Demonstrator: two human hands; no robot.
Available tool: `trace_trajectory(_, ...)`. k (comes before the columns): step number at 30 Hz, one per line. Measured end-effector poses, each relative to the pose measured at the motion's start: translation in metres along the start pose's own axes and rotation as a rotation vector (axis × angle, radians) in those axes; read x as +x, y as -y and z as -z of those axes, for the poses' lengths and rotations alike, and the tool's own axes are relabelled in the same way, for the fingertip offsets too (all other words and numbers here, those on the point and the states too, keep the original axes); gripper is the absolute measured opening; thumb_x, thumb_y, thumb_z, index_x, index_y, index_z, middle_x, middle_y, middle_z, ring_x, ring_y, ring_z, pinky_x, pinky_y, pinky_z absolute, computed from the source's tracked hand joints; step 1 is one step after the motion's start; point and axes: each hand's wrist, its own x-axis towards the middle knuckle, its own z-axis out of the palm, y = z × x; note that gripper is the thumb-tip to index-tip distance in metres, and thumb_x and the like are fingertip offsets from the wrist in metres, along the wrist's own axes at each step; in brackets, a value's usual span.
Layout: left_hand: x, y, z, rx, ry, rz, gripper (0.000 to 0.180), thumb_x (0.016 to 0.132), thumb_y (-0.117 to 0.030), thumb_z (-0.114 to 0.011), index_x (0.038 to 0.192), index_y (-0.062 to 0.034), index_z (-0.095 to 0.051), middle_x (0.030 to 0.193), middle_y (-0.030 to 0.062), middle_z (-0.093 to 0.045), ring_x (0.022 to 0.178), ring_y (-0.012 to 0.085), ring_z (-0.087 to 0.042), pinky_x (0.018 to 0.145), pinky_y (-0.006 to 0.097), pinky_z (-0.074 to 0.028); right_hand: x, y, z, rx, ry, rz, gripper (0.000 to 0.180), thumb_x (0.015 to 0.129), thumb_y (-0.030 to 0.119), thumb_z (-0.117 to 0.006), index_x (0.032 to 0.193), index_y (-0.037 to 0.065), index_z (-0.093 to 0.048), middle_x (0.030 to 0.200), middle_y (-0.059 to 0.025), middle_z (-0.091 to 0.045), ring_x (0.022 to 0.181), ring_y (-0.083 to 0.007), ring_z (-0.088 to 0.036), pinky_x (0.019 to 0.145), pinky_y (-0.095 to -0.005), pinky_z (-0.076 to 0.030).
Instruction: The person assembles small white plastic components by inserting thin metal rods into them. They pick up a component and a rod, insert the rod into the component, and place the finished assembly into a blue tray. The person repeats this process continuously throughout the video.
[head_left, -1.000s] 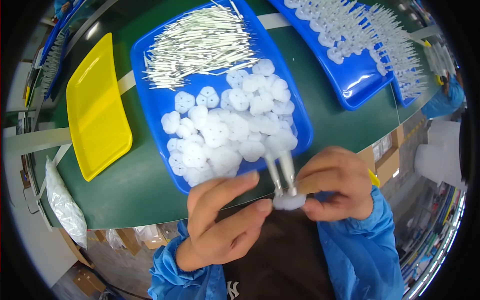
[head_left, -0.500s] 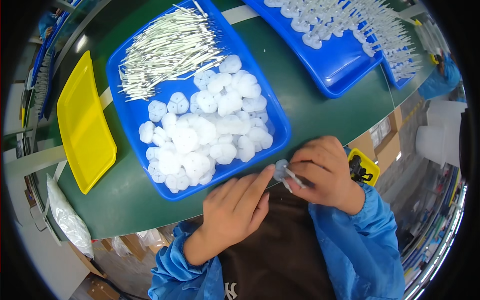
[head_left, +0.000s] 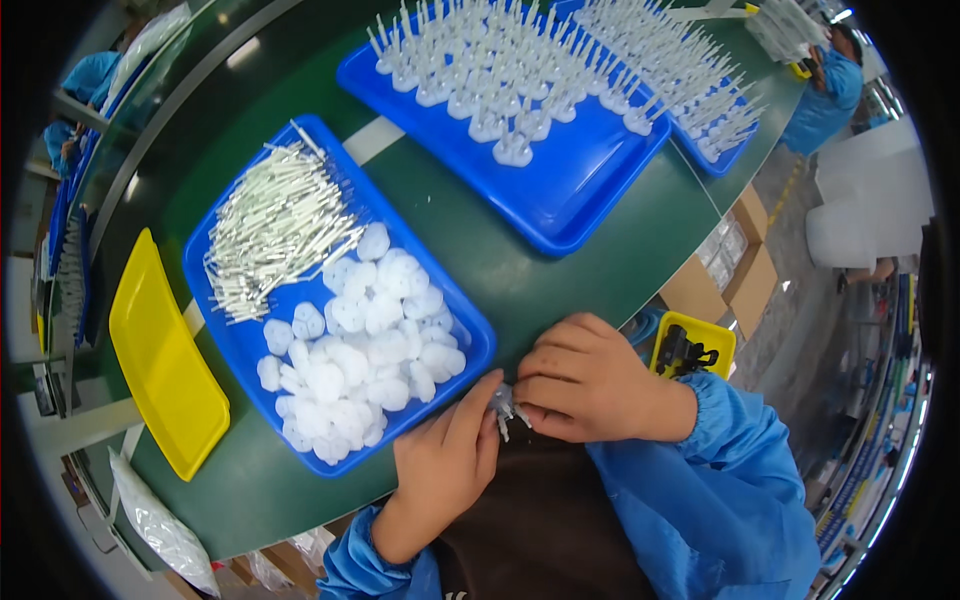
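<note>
Now | L hand [head_left: 442,468], R hand [head_left: 592,388]: pinching 1 pronged pc [head_left: 504,403] | 1 flat ylw tray [head_left: 165,360]

Bare green surface [head_left: 465,245] is running between the near blue tray [head_left: 472,325] and the middle blue tray [head_left: 575,195], leaving the right hand [head_left: 575,385] a way forward. The near blue tray is standing before the left hand [head_left: 442,470]; upright stems [head_left: 475,60] are crowding the middle blue tray.
</note>
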Motion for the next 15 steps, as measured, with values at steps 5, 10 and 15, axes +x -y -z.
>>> trace_trajectory(5,-0.016,-0.014,0.033,-0.066,-0.032,-0.176,0.051,0.088,-0.002,-0.077,0.138,-0.0014,-0.072,0.079,0.0036,-0.071,0.057,0.0199,-0.066,0.058,0.033,-0.054,0.002,-0.023,0.04,-0.142,-0.183,-0.088,0.019,0.074,0.014,-0.086,0.089,0.016,-0.075,0.094,-0.0003,-0.073,0.091,-0.0233,-0.071,0.083,-0.0396,-0.051)
trace_trajectory(10,0.019,-0.056,0.063,-0.271,-0.111,-0.413,0.021,0.1,-0.024,-0.071,0.115,-0.0173,-0.085,0.102,0.0006,-0.079,0.082,0.0193,-0.069,0.068,0.031,-0.051,0.038,-0.109,0.089,-0.444,-0.438,-0.471,0.012,0.086,0.019,-0.083,0.09,0.01,-0.077,0.078,-0.0057,-0.068,0.075,-0.0296,-0.069,0.075,-0.0424,-0.051)
trace_trajectory(15,0.035,-0.087,0.06,-0.34,-0.382,-0.538,0.019,0.093,-0.029,-0.076,0.108,-0.0231,-0.086,0.1,-0.0052,-0.078,0.071,0.0133,-0.061,0.059,0.025,-0.044,0.048,-0.139,0.093,-0.767,-0.346,-0.521,0.018,0.094,0.029,-0.077,0.093,0.013,-0.084,0.083,-0.0039,-0.075,0.08,-0.0287,-0.072,0.08,-0.0473,-0.049)
